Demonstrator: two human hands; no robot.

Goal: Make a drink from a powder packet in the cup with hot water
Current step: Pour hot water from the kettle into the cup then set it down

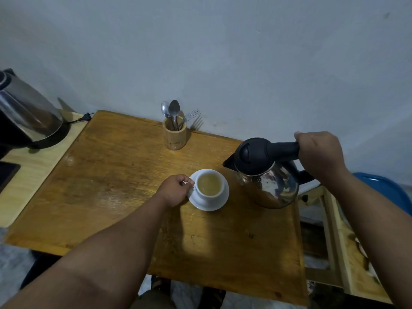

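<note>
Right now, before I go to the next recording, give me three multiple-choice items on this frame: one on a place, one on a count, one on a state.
1. Where does the wooden utensil holder stand?
A. at the table's far edge by the wall
B. on the saucer
C. beside the left hand

2. How many kettles are in view?
A. one
B. two
C. three

3. What is the state of the cup?
A. empty
B. tipped over
C. holding yellowish liquid

Answers:
1 A: it stands against the wall, far from the saucer.
2 B: one kettle is in the right hand, a second kettle stands far left.
3 C: it sits upright on the saucer, the left hand at its handle.
</note>
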